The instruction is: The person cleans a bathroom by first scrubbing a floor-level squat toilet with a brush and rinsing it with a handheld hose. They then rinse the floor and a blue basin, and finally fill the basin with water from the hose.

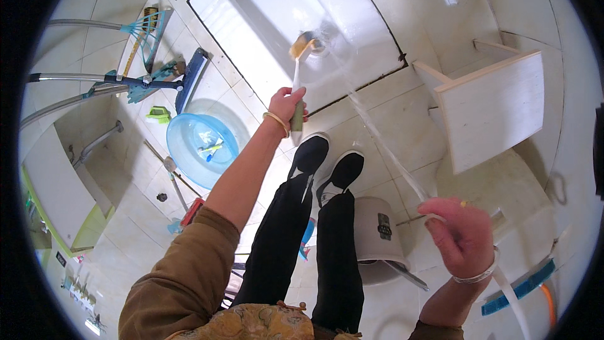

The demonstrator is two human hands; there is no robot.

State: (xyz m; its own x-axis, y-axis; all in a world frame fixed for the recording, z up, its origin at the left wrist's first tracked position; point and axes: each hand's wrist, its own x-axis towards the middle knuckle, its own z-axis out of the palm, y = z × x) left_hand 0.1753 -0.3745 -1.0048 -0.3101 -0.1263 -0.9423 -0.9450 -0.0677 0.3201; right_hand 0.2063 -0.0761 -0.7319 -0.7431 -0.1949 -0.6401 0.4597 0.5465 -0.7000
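Observation:
My left hand [288,106] is closed round the green and white handle of a long toilet brush [297,75]. Its tan bristle head lies at the drain hole of a white squat toilet pan [283,19] set in the floor, and looks blurred. At the lower right, my right hand [460,236] grips the end of a pale hose [512,300], which trails down behind the wrist. A stream of water [387,151] leaves it and runs up and left towards the pan.
A blue basin [177,151] holding small brushes, a green scrubbing brush [158,114] and a squeegee [191,80] are at the left. A grey bin [377,226] lies beside my right leg. A white wooden stool [495,108] is tipped over at the right.

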